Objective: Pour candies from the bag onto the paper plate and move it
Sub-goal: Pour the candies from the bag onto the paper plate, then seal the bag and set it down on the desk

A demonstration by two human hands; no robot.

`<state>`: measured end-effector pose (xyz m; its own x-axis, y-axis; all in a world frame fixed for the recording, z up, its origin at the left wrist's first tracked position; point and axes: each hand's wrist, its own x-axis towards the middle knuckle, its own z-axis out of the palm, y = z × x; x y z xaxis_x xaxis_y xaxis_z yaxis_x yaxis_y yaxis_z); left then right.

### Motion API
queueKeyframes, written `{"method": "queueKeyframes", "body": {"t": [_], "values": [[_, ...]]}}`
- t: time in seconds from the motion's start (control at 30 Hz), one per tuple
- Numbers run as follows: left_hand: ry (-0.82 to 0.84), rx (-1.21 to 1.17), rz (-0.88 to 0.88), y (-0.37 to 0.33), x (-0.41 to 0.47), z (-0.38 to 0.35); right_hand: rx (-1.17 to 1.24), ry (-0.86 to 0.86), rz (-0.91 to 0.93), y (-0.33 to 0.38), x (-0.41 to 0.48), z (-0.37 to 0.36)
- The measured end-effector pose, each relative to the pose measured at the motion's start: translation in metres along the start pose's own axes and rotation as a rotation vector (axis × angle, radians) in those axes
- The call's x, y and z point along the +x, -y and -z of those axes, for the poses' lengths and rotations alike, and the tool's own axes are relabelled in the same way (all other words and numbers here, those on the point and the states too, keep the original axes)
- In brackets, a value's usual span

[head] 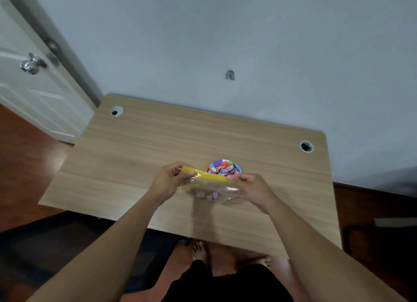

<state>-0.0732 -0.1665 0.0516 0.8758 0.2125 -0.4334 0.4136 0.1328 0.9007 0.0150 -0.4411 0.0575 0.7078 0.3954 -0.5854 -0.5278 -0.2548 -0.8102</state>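
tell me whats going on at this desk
A person stands at a wooden desk, holding a clear zip bag with a yellow seal strip in both hands. The left hand pinches one end of the strip and the right hand the other. A few candies are inside the bag. Just beyond it lies a colourful paper plate that already carries some wrapped candies.

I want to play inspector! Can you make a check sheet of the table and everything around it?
Surface: wooden table, two round holes.
Job's things: clear bag with yellow top, few candies inside; plate beyond it, already holding candies.
Clutter: nothing seen.
Grips: left hand and right hand each pinch an end of the bag's top.
Cables: nothing seen.
Surroundings: wall, door at left, wood floor, bare feet under table.
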Motion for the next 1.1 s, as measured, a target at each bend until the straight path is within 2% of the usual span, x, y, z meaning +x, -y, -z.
{"method": "queueKeyframes", "body": {"t": [0.2, 0.3, 0.5, 0.63, 0.83, 1.1], "values": [[0.145, 0.156, -0.044, -0.018, 0.001, 0.012, -0.189, -0.082, 0.122, 0.015, 0.007, 0.006], [0.100, 0.227, -0.112, -0.026, 0.000, 0.013, -0.352, -0.073, 0.211, 0.023, 0.006, 0.004], [0.023, 0.544, -0.278, -0.040, -0.007, -0.002, -0.569, 0.098, 0.248, 0.049, 0.001, -0.025], [0.047, 0.555, -0.283, -0.050, -0.005, -0.011, -0.786, 0.095, 0.401, 0.059, 0.010, -0.048], [-0.110, 0.524, -0.275, -0.057, -0.001, -0.006, -0.853, -0.005, 0.479, 0.067, 0.015, -0.061], [-0.154, 0.582, -0.392, -0.059, -0.002, 0.001, -0.827, -0.007, 0.523, 0.083, 0.013, -0.075]]}}
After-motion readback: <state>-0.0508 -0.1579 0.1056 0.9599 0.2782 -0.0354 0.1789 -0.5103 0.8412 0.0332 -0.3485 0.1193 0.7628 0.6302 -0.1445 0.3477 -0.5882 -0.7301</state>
